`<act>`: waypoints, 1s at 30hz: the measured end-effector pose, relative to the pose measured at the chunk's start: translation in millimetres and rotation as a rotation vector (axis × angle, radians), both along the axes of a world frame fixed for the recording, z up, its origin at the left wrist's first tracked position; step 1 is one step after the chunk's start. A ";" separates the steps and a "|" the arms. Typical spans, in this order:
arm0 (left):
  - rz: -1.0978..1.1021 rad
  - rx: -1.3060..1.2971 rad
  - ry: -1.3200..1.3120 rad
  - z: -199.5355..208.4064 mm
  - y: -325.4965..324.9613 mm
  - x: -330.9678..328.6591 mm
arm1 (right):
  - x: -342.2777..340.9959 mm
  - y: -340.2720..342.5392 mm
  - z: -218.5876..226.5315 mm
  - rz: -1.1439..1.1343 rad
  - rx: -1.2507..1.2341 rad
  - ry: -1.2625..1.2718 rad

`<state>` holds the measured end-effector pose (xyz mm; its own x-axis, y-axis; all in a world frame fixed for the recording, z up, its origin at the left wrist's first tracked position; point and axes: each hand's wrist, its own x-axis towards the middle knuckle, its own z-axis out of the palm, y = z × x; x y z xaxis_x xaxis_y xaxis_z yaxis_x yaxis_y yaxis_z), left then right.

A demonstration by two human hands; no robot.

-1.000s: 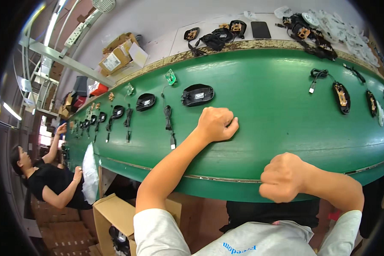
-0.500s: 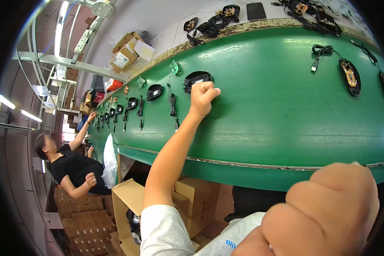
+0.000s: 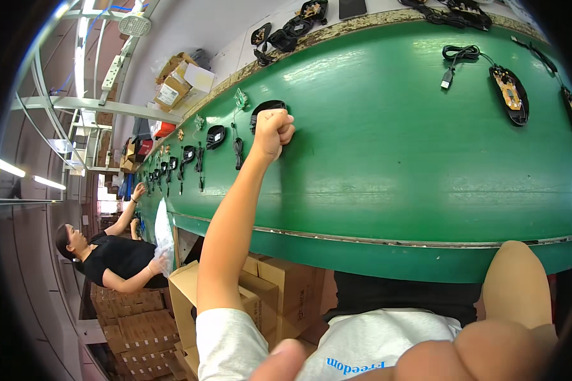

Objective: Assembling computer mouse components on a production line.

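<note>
My left hand [image 3: 274, 132] is closed in a fist over the green work surface [image 3: 362, 171]. Just beyond it lies a black mouse shell [image 3: 260, 112], partly covered by the hand; whether they touch, I cannot tell. Anything inside the fist is hidden. My right hand [image 3: 476, 355] looms large and blurred at the bottom right, its fingers curled, with anything in it out of sight. Left of my left hand lie a bundled black cable [image 3: 238, 152], a small green circuit board [image 3: 241, 99] and another black shell [image 3: 216, 136].
Opened mice with cables, one an open mouse [image 3: 510, 95], lie at the right. More black parts [image 3: 292, 28] sit along the far ledge. Cardboard boxes [image 3: 286, 295] stand below the near edge. A co-worker in black [image 3: 124, 260] is at the left beside a plastic bag [image 3: 164, 238].
My left fist has turned, staying by the black shell. My right hand has dropped lower in the view. The view has shifted slightly. The co-worker's nearer hand has come to the plastic bag.
</note>
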<state>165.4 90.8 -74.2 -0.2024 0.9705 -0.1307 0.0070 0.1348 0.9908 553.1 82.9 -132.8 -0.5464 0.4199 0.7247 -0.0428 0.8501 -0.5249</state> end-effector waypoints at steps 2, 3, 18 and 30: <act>0.014 -0.033 0.002 -2.5 0.2 -0.1 | 5.7 -3.3 -7.0 -0.012 -0.011 -0.015; 0.021 -0.049 0.002 -4.1 -0.6 -0.1 | 8.0 -6.1 -10.5 -0.017 -0.016 -0.024; 0.207 -0.275 0.165 -37.4 -91.9 0.9 | 14.5 -82.2 -78.5 -0.022 -0.108 -0.202; 0.235 -0.331 0.109 -112.2 -144.3 21.6 | 65.8 -92.9 -124.5 -0.130 -0.117 -0.419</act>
<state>187.1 -53.5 -186.4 -0.4430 0.8057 -0.3931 0.0409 0.4562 0.8889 618.9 -10.0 -257.3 -0.7198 0.5704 0.3957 0.2969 0.7682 -0.5672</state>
